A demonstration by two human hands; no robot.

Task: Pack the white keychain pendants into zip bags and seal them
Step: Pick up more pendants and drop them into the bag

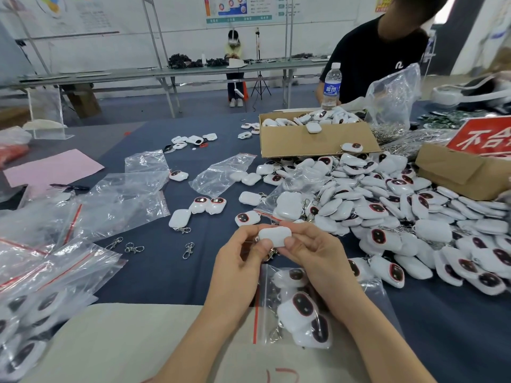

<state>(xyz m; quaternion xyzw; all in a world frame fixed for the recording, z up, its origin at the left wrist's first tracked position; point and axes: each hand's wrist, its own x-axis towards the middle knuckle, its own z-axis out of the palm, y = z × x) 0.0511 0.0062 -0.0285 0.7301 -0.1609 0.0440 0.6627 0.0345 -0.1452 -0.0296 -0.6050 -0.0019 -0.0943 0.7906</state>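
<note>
You hold one white rounded plastic keychain pendant [275,236] above the dark blue counter [166,272]. It is pinched between the fingers [292,241] of your left hand [237,255] and your right hand [315,255]. Its long axis lies left to right, its plain white back faces you, and its metal clasp [272,255] hangs below. Under your wrists lies a clear zip bag with a red stripe [265,313], holding several pendants. The brown cardboard box [304,145] further back also holds pendants.
</note>
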